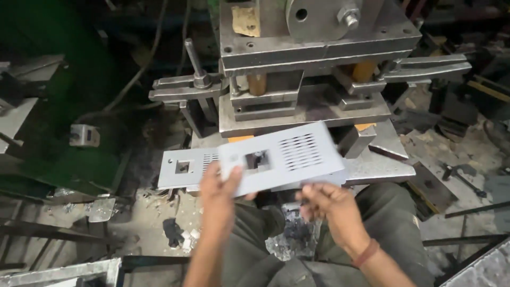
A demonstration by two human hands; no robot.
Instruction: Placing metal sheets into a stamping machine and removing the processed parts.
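Head view, and we're looking down on a grey punched sheet-metal plate (281, 157), slotted vents and a square cutout, held tilted above our lap. Our left hand (218, 194) pinches its near-left edge; our right hand (332, 204) sits just under the near-right edge, fingers blurred, so we cannot tell its grip. A second matching plate (183, 169) lies flat behind, on the steel press bed (380, 170). Beyond rises the heavy press die (313, 64); metal scraps (183, 236) litter the dusty floor.
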